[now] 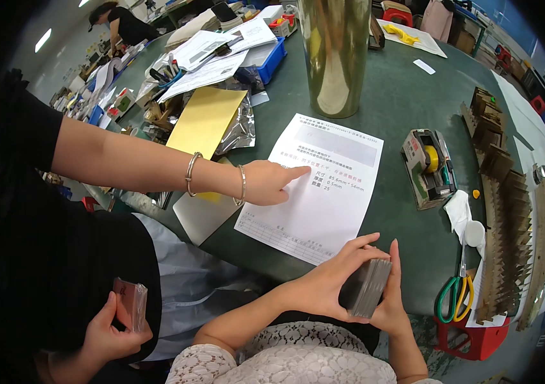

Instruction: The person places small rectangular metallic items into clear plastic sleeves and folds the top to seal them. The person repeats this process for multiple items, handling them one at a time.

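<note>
Between my left hand and my right hand a thick stack of grey cards stands on edge, held over the table's near edge. The fingers of both hands close round its sides. Just beyond the stack lies a printed white sheet on the green table. From the left a co-worker's hand, with two bracelets on the arm, points a finger at the sheet's printed lines. The co-worker's other hand holds a wrapped stack of reddish cards at the lower left.
A tall shiny metallic cylinder stands behind the sheet. To the right are a tape dispenser, scissors with green and yellow handles, and long toothed strips. Yellow paper, loose papers and a blue tray crowd the left.
</note>
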The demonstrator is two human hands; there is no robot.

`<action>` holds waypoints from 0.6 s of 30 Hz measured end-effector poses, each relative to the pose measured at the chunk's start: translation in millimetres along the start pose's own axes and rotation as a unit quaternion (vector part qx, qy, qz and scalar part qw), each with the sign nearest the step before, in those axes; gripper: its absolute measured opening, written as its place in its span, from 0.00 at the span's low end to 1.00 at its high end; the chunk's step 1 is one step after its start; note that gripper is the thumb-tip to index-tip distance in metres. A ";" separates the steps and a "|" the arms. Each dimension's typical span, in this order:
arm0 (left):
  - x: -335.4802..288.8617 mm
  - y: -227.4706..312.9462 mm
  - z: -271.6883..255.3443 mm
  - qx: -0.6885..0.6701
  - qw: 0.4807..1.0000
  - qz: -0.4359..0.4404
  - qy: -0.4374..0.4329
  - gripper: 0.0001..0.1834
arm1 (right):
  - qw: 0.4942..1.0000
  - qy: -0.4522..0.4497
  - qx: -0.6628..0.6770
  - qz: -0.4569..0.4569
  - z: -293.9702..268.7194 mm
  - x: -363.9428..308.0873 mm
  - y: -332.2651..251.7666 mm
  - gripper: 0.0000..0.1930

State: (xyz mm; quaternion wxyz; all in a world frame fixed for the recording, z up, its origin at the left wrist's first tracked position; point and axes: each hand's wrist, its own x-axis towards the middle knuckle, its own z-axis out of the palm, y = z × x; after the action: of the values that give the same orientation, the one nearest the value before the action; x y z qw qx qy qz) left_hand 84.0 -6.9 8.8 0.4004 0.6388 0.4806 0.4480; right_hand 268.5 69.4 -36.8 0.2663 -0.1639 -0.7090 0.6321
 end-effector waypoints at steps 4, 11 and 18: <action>-2.5 -3.8 -0.3 -0.016 1.000 -0.014 0.002 0.57 | 0.998 0.006 0.042 0.045 2.0 -2.8 -0.1 0.73; 0.5 -4.0 -0.1 -0.021 0.999 -0.023 -0.015 0.59 | 1.000 0.013 -0.015 0.020 1.1 -0.5 0.6 0.73; -20.4 14.9 -9.7 0.034 0.998 -0.045 0.000 0.65 | 0.995 0.011 -0.088 -0.041 0.8 8.7 -14.4 0.71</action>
State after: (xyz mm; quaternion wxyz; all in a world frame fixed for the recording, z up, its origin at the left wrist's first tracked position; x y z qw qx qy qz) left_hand 75.6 -29.2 21.7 0.3984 0.6298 0.5237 0.4127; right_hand 262.6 71.7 -21.1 0.2837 -0.1646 -0.7653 0.5538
